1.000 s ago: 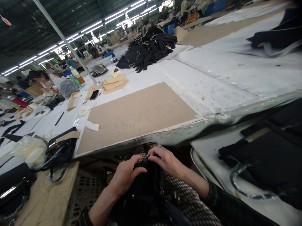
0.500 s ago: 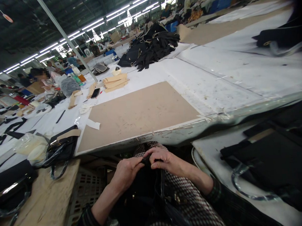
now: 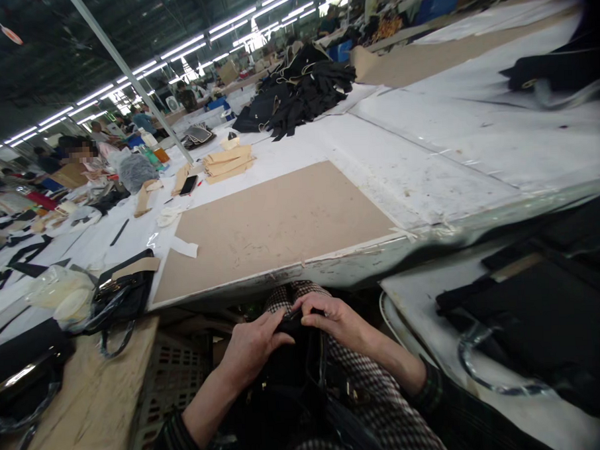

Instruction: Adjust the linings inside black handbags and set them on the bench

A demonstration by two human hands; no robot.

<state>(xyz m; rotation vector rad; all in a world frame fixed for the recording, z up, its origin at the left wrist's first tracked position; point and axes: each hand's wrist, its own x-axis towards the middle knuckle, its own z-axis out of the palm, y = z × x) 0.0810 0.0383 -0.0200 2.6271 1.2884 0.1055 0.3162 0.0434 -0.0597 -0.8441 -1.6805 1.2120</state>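
A black handbag [image 3: 280, 392] rests on my lap, dark and partly in shadow, with small gold-coloured metal bits low on it. My left hand [image 3: 253, 346] is at the left of its top edge, thumb lifted away from the index finger and the edge between them; its other fingers are partly hidden. At the right of the same edge, my right hand [image 3: 331, 318] pinches the black material between thumb and curled fingers. A dark strap hangs down the bag's right side.
Ahead lies a white worktable [image 3: 376, 149] with a brown board [image 3: 280, 219]. Black pieces [image 3: 304, 92] are heaped farther back. Another black bag [image 3: 126, 285] stands at left, above a plastic crate [image 3: 172, 370]. More black bags [image 3: 547, 320] lie at right.
My left thumb has spread away from the index finger, loosening its pinch on the bag's edge. My right hand has shifted slightly right and keeps its pinch.
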